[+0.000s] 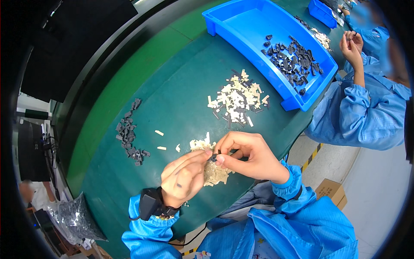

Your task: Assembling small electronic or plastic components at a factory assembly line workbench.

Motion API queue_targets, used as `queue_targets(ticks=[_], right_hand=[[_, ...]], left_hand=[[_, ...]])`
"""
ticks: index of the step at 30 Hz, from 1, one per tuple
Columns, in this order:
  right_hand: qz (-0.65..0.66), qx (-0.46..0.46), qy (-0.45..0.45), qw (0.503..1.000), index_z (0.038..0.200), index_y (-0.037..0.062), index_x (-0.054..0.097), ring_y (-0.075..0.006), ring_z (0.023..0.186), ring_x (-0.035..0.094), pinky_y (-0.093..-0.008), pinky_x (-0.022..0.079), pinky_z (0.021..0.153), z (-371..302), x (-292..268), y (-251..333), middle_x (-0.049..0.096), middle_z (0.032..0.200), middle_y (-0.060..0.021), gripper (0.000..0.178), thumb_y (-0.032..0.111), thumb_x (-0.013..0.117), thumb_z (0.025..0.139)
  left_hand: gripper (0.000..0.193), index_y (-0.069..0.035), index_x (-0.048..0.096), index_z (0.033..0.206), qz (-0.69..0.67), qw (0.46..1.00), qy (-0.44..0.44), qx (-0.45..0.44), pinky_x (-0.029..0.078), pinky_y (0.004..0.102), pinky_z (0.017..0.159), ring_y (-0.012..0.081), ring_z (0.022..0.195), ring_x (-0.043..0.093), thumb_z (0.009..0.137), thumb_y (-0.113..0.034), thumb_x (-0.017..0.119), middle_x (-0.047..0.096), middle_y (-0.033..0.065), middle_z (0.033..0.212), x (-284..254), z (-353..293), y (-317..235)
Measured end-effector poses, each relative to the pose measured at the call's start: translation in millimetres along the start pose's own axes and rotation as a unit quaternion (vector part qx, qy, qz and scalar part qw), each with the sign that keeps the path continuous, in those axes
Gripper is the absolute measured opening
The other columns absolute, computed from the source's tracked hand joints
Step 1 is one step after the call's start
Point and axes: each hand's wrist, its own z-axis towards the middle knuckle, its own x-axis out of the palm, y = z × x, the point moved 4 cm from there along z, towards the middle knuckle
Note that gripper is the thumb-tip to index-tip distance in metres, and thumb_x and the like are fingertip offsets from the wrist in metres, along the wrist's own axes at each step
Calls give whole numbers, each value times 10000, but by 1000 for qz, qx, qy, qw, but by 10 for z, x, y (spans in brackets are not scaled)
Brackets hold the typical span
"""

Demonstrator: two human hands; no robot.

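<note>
Green matting covers the rounded work table point(172, 103), which bears a rectangular blue plastic tray point(241, 21) scattered with dark clips. Nearer lies a loose heap of beige plastic pieces point(237, 97), with a smaller beige pile point(215, 172) under the hands. Left hand point(185, 177) and right hand point(246, 153) meet fingertip to fingertip, both pinching a tiny dark grey plastic part point(214, 158) just above that pile.
</note>
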Motion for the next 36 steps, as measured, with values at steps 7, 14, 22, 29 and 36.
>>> queue_targets(ticks=[7,14,22,29,36], right_hand=[[216,91,124,964,975,-13,580,-156,946,673,-299,588,793,-44,7,-68,645,1045,-122,97,8,669,942],[247,70,105,961,986,7,583,-135,905,670,-277,570,778,-24,41,-35,667,948,-77,147,36,712,923],[-40,-148,-137,979,934,13,689,-70,714,645,-216,506,601,-138,-71,61,690,878,-60,119,-22,760,845],[-136,-261,-106,950,938,21,766,-171,742,686,-270,548,621,-141,-18,201,715,895,-99,187,-37,805,765],[-151,-264,-99,947,949,22,769,-184,747,697,-287,556,621,-139,5,213,719,885,-103,203,-28,812,756]], left_hand=[[425,-63,376,899,-68,997,-13,-47,630,358,706,324,860,757,783,154,722,747,170,954,-49,-20,-53],[430,-64,349,906,-125,990,-20,-65,628,363,689,331,855,759,810,131,720,746,204,945,-42,-67,-28],[415,-61,310,967,-164,973,-11,-165,613,389,786,313,910,742,862,132,663,720,260,928,-48,-91,-22],[410,-53,313,987,-167,972,-17,-167,613,395,799,315,912,741,862,143,652,718,261,936,-37,-109,-14],[380,-44,358,981,-163,972,-30,-169,619,375,774,301,896,748,858,117,680,729,242,917,-46,-127,-6]])
